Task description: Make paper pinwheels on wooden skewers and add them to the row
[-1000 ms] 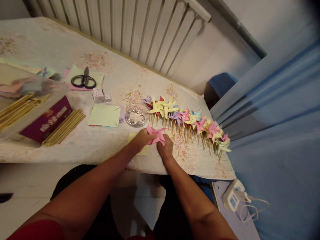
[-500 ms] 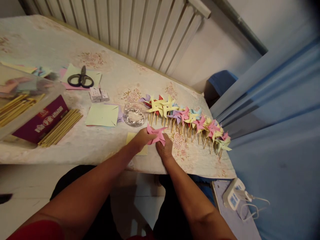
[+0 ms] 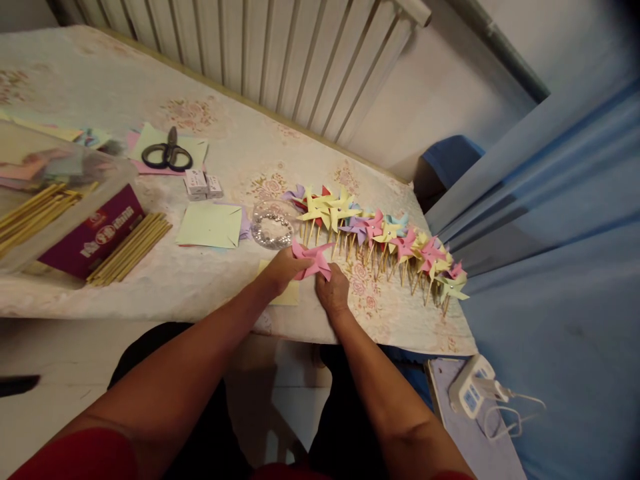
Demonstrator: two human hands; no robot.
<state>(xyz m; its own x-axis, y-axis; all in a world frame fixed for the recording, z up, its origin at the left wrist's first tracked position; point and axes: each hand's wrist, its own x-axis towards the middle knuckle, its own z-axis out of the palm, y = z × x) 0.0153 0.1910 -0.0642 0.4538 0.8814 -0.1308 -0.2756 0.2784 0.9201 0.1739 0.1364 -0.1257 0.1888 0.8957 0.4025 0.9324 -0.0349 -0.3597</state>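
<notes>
Near the table's front edge, a pink paper pinwheel [image 3: 313, 259] is pinched by my left hand [image 3: 289, 268] at its left side. My right hand [image 3: 334, 289] is closed just below and to the right of it; what its fingers hold is hidden. Partly under my left hand lies a yellow paper square [image 3: 286, 295]. Beyond the hands sits a clear round dish [image 3: 273, 230] of small shiny pieces. A row of colourful pinwheels on sticks [image 3: 373, 227] runs to the right. Left of the dish rests a stack of light green paper squares [image 3: 209, 225].
Black-handled scissors [image 3: 170, 155] lie on paper, with small white boxes [image 3: 196, 182] beside them. At the left, a plastic bin [image 3: 113, 230] holds sticks, and a bundle of sticks [image 3: 131, 252] leans along it. A power strip [image 3: 470, 387] sits at the lower right.
The view has shifted slightly, so the table items appear a little to the right and higher. My right hand has moved slightly away from the pink pinwheel's centre; my left hand keeps its pinch.
</notes>
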